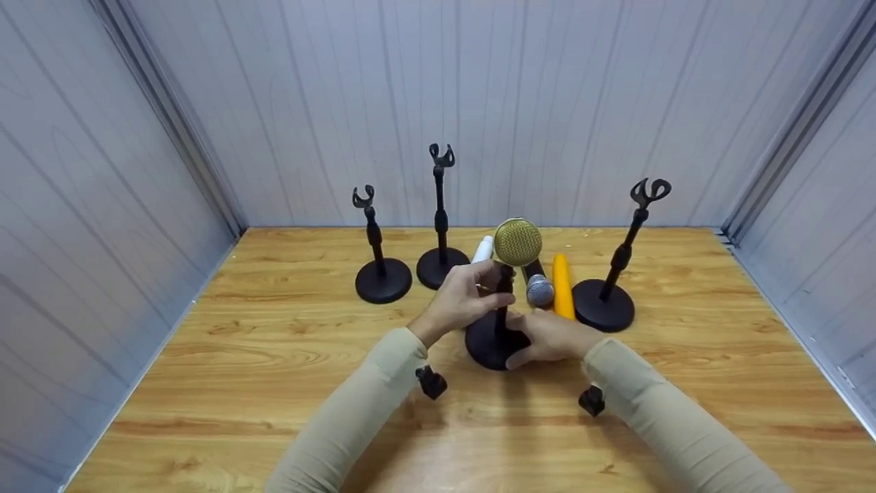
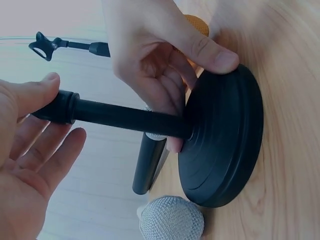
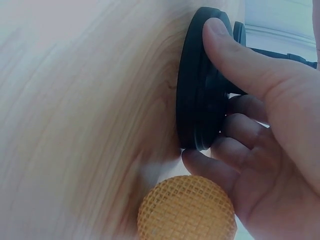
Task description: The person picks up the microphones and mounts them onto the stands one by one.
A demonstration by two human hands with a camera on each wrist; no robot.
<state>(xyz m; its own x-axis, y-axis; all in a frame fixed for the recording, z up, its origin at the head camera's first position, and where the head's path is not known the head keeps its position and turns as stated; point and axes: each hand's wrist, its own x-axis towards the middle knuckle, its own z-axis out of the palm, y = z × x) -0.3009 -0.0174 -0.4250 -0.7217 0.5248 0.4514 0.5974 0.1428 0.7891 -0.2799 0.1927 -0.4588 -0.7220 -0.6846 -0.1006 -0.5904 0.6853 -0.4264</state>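
Note:
A black desktop microphone stand [image 1: 490,346] with a round base stands upright between both hands, a gold mesh-headed microphone [image 1: 518,242] at its top. My left hand [image 1: 464,296] grips the stand's upper pole; in the left wrist view its thumb and fingers are around the collar [image 2: 61,107]. Low down, my right hand [image 1: 553,335] holds the round base [image 3: 200,95], thumb on the rim and fingers curled behind. Close to the right hand lies an orange microphone [image 1: 562,284], its mesh head [image 3: 187,212] showing in the right wrist view.
Behind the hands lie a silver-headed black microphone [image 1: 540,290] and a white microphone [image 1: 483,250]. Bare-clipped stands rise at left [image 1: 383,281], at the back [image 1: 441,263] and at right [image 1: 603,305]. Pale panel walls [image 1: 438,82] enclose the wooden table [image 1: 274,342].

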